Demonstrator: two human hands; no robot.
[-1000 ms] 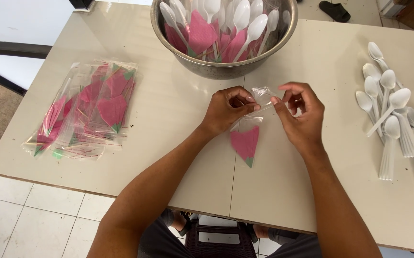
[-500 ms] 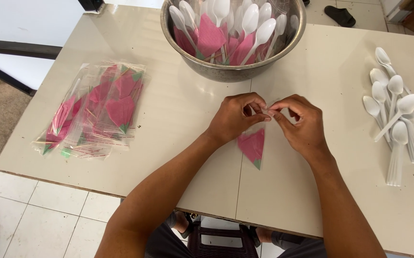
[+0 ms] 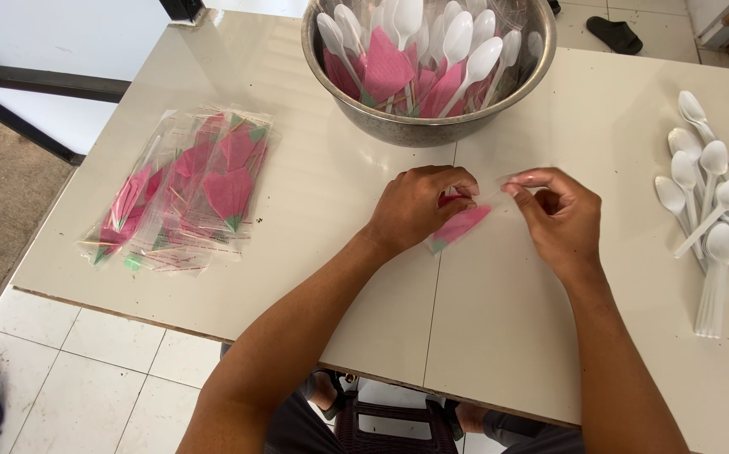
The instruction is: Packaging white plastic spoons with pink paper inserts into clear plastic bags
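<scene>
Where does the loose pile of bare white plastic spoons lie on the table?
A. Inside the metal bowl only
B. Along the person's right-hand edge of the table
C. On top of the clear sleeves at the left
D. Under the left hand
B: the loose white plastic spoons lie heaped at the right edge of the pale table, beyond the right hand.

Pink napkin with green tip (image 3: pixel 458 227) seen inside clear sleeve, pinched by left hand (image 3: pixel 419 206). Stack of clear sleeves (image 3: pixel 184 189) filled with pink, green-tipped napkins; thin red seal strips noted along edges. Steel-grey metal bowl (image 3: pixel 364 113) filled with white spoons and pink napkins. White plastic spoons (image 3: pixel 713 227) laid on cream table (image 3: pixel 507 336). Floor tiles (image 3: pixel 62 370) off-white, grey grout lines. Brown mat (image 3: pixel 3 219) at left.
</scene>
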